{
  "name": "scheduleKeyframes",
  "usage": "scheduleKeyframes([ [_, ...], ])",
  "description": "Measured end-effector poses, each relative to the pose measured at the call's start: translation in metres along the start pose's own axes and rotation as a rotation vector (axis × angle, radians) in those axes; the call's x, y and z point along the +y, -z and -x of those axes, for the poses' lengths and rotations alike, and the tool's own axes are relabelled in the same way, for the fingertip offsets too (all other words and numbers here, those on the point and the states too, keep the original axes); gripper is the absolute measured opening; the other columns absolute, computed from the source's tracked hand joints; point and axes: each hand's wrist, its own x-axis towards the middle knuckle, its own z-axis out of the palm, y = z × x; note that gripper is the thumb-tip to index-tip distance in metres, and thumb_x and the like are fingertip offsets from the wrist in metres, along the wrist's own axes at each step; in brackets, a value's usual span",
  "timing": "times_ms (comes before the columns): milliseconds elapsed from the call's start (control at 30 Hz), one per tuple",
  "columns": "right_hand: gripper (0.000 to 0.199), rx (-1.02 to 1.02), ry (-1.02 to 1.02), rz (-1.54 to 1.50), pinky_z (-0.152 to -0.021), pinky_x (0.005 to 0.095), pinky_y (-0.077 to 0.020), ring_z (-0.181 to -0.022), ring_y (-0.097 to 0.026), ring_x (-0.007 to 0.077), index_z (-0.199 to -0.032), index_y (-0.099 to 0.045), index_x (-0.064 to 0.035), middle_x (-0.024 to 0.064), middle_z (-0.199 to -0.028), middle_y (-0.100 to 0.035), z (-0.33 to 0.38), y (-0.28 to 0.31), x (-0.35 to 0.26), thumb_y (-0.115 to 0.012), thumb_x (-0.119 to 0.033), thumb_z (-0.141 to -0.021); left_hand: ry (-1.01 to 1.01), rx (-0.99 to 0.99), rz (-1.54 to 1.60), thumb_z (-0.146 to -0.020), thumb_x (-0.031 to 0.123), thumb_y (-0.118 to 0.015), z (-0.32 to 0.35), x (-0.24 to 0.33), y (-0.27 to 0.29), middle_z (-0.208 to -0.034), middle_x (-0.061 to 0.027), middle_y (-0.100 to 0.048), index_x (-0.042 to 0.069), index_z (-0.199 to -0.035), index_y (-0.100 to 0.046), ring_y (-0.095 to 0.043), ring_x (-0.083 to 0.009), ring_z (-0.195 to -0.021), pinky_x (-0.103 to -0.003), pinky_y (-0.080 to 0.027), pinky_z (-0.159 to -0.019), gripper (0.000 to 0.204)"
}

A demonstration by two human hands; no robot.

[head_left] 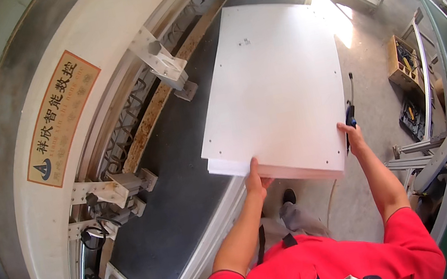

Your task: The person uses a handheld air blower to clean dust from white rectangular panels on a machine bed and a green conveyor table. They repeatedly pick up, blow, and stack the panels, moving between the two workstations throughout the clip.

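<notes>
1. The person in the red shirt (341, 262) holds a stack of white boards (277, 88) out in front, at about twelve o'clock from the body. The stack lies nearly flat, its far end reaching over the dark bed (181, 206) of the machine.

2. The left hand (254, 179) grips the near edge of the stack at its six o'clock side. The thumb lies up against the edge and the fingers are tucked beneath, so the hand is closed on the boards. I judge it sits there to carry the weight from under.

3. The right hand (353, 137) holds the near right corner, at about four o'clock on the stack. It is wrapped around the side edge, which looks like a way to keep the sheets from sliding apart. A blue-handled tool (349, 108) shows just beside this hand; I cannot tell whether the fingers also hold it.

4. At least two boards show at the near edge, the lower one sticking out a little at the left corner. Small drilled holes dot the top sheet.

5. At nine o'clock the curved white frame (68, 41) of the machine runs past, with a clamp (165, 63) standing near the stack's far left.

6. At three o'clock, well apart on the concrete floor (372, 83), sits a wooden box (404, 63) of tools.
</notes>
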Motion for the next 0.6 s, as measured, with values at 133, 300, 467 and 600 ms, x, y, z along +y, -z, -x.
scheduleKeyframes([
  [133, 0.053, -0.009, -0.024, 0.021, -0.077, 0.0362, -0.0474, -0.083, -0.061, 0.0235, -0.110, -0.058, 0.0018, 0.0103, -0.093, -0.063, -0.030, -0.012, -0.030, -0.074, -0.031, -0.072, -0.019, 0.003, -0.063, -0.082, 0.058, -0.060, -0.015, 0.018, -0.027, -0.108, -0.0075, -0.061, 0.010, -0.121, -0.051, -0.063, -0.0204, -0.093, -0.037, -0.052, -0.074, 0.063],
  [300, 0.047, 0.005, -0.007, -0.022, -0.076, 0.0372, -0.0483, -0.082, -0.061, 0.0229, -0.107, -0.058, 0.0022, 0.0106, -0.094, -0.063, -0.050, -0.026, -0.049, -0.073, -0.027, -0.073, 0.011, -0.020, -0.096, -0.081, 0.061, -0.059, -0.041, 0.036, -0.037, -0.108, -0.0098, -0.061, 0.007, -0.122, -0.051, -0.063, -0.0232, -0.092, -0.038, -0.052, -0.077, 0.068],
  [467, 0.050, -0.003, -0.008, -0.063, -0.078, 0.0367, -0.0477, -0.084, -0.061, 0.0225, -0.109, -0.057, 0.0014, 0.0104, -0.096, -0.063, -0.069, -0.032, -0.040, -0.074, -0.030, -0.074, 0.077, -0.072, -0.225, -0.081, 0.070, -0.050, -0.045, 0.060, -0.045, -0.108, -0.0139, -0.062, 0.004, -0.127, -0.048, -0.062, -0.0242, -0.097, -0.040, -0.051, -0.084, 0.080],
  [600, 0.053, 0.032, -0.010, -0.042, -0.077, 0.0356, -0.0471, -0.084, -0.060, 0.0214, -0.108, -0.057, 0.0002, 0.0099, -0.095, -0.062, -0.074, -0.023, -0.025, -0.075, -0.036, -0.075, 0.185, -0.019, -0.332, -0.081, 0.068, -0.052, -0.034, 0.067, -0.040, -0.107, -0.0196, -0.061, 0.000, -0.127, -0.047, -0.062, -0.0257, -0.095, -0.042, -0.050, -0.085, 0.083],
])
